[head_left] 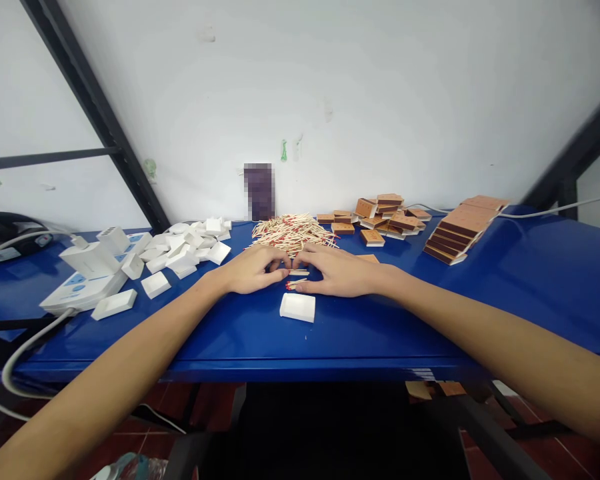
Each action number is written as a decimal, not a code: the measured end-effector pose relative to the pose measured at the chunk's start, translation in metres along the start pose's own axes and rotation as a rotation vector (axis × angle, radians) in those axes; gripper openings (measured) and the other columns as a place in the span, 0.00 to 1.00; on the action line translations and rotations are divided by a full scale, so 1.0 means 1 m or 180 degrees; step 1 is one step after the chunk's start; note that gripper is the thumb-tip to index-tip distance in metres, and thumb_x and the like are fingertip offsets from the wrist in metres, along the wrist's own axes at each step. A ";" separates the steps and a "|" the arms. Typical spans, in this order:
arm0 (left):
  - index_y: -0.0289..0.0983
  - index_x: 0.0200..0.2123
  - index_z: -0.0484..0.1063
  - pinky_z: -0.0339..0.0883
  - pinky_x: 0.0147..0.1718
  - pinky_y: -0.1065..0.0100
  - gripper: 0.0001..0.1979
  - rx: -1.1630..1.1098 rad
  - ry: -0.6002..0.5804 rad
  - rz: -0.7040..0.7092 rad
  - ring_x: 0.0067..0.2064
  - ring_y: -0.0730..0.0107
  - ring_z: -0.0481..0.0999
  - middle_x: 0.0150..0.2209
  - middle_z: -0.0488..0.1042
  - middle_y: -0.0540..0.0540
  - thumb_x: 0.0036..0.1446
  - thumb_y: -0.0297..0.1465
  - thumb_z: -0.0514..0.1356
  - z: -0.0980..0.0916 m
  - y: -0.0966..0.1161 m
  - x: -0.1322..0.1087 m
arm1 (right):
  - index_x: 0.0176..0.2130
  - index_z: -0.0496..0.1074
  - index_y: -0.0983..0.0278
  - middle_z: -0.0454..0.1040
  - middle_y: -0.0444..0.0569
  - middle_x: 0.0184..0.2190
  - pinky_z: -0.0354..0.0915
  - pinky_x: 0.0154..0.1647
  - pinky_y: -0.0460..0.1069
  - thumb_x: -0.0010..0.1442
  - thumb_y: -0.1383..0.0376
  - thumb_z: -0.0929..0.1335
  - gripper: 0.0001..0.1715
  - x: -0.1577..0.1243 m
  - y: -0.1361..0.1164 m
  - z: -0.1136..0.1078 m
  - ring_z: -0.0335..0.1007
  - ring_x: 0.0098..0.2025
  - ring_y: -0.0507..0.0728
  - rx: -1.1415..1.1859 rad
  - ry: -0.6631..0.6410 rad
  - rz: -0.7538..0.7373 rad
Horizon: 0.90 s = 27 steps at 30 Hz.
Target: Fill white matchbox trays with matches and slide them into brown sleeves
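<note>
Red-tipped matches (291, 285): arranging a few with left hand (254, 270) and right hand (341, 272) close together, grip unclear, leaving most in the pile (295, 231) and the white tray (299, 308) unfilled.

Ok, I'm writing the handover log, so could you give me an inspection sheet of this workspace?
Surface: glossy blue tabletop.
Job's things: heap of red-tipped matches, a few separate matches, one white tray in front of the hands; loose white trays at left; brown matchboxes and a matchbox stack at right.
Clutter: white box with white blocks, far left.
Hands: left hand and right hand nearly meet at the separate matches; grip hard to tell.
Cables: white cable beside the white box; another at right.
Surroundings: marked white wall, black frame, red floor.
</note>
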<state>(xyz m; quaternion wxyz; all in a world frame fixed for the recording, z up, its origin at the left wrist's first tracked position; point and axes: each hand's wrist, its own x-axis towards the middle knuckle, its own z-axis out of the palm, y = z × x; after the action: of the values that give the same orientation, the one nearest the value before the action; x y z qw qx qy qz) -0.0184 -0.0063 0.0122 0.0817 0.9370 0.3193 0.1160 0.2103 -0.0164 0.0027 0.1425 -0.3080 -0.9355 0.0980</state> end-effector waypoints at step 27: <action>0.37 0.36 0.71 0.57 0.31 0.69 0.07 0.0263 0.0030 0.0021 0.30 0.70 0.68 0.29 0.71 0.50 0.59 0.32 0.55 0.006 -0.001 0.004 | 0.42 0.74 0.65 0.74 0.52 0.38 0.59 0.42 0.50 0.66 0.64 0.65 0.10 0.010 0.013 0.015 0.68 0.40 0.57 -0.0066 0.0387 -0.0130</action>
<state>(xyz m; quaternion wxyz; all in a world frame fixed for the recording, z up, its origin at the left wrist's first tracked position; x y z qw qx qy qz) -0.0143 -0.0034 0.0072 0.0411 0.9400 0.3211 0.1075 0.2053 -0.0014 -0.0130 0.1978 -0.2957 -0.9322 0.0665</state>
